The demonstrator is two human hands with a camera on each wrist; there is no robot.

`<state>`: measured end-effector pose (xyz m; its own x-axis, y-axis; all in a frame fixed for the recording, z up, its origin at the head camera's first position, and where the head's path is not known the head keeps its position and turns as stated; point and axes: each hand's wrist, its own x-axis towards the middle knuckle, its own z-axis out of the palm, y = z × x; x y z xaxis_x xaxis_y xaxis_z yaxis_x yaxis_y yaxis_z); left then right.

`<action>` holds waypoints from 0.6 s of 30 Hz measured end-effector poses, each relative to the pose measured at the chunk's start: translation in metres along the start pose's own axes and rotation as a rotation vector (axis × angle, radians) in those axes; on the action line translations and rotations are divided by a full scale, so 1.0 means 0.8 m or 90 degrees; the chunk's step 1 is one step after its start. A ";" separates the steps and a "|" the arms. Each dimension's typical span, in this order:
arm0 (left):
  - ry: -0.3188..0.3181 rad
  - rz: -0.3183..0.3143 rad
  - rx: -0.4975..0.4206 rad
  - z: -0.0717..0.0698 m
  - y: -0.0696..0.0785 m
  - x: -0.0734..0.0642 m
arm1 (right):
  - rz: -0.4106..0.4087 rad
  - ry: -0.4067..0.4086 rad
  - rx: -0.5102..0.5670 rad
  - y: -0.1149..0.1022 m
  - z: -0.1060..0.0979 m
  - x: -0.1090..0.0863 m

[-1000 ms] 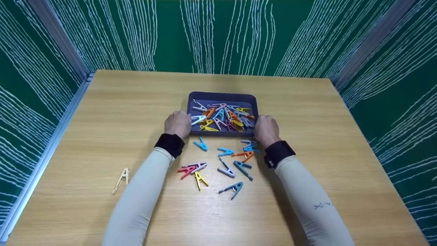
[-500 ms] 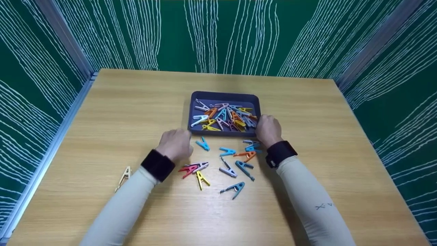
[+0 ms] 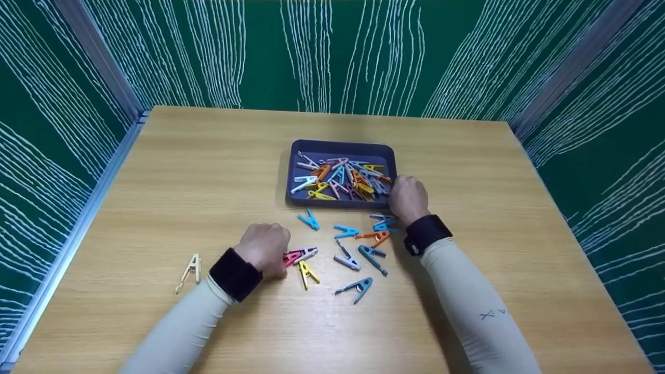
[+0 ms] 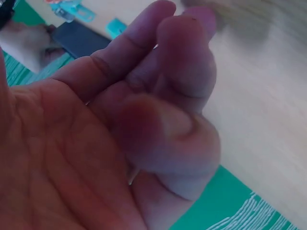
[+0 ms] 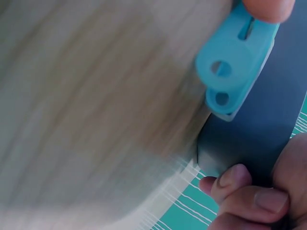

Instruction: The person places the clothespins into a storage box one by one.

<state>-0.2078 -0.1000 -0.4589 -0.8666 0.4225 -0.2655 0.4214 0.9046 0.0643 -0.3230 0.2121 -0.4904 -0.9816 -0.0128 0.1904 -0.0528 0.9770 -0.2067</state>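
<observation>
A dark blue tray [image 3: 340, 204] sits at the middle back of the table, full of mixed-colour clothespins. Its near right corner is gripped by my right hand [image 3: 409, 197], fingers curled round the wall [image 5: 249, 139]. The thumb tip overlaps a blue clothespin [image 5: 228, 62] lying against the tray. My left hand [image 3: 264, 249] is low over the table, left of the tray, and pinches a red clothespin [image 3: 292, 258] whose left end it hides. Thumb and index fingertips [image 4: 184, 38] come together at a pinkish-red patch. A lilac clothespin [image 3: 309, 252] and a yellow clothespin [image 3: 308, 274] lie against it.
Several loose clothespins lie between tray and person: a blue one [image 3: 309, 219], an orange one [image 3: 375, 237], a teal one [image 3: 372, 258]. One cream clothespin [image 3: 189, 271] rests at the far left. Green white-streaked walls [image 3: 332, 57] border the wooden table [image 3: 208, 140].
My left hand has let go of the tray's left side and moved down to the red clothespin. The right hand stays on the tray's corner.
</observation>
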 end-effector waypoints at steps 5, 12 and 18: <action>0.036 0.008 -0.008 0.007 -0.003 0.001 | -0.019 0.016 -0.017 0.002 0.002 -0.002; 0.035 0.012 -0.018 -0.001 -0.011 -0.003 | -0.013 0.014 -0.017 0.001 0.000 -0.001; 0.037 -0.003 -0.097 -0.020 -0.021 0.002 | -0.008 0.000 -0.024 0.000 0.000 0.000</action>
<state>-0.2207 -0.1139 -0.4448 -0.8840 0.4175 -0.2103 0.3761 0.9024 0.2103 -0.3228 0.2119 -0.4908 -0.9810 -0.0244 0.1926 -0.0576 0.9840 -0.1686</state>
